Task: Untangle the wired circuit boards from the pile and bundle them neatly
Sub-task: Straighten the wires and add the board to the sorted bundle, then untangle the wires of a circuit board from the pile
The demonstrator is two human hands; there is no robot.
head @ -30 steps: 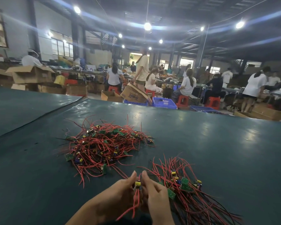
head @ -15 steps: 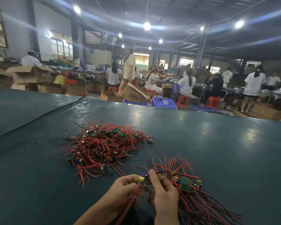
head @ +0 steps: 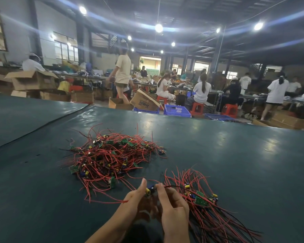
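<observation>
The tangled pile (head: pixel 111 158) sits on your counter (head: pixel 235 155). Nearer you than the pile, your left hand (head: pixel 135 200) and right hand (head: pixel 172 207) pinch one circuit board (head: pixel 149 189) between them, and stray pile wires reach your left hand. Right of the pile, the straightened bundle (head: pixel 205 207) touches your right hand.

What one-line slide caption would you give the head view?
Left hand and right hand pinch one wired circuit board at the dark table, tangled pile behind, neater bundle to the right.
</observation>
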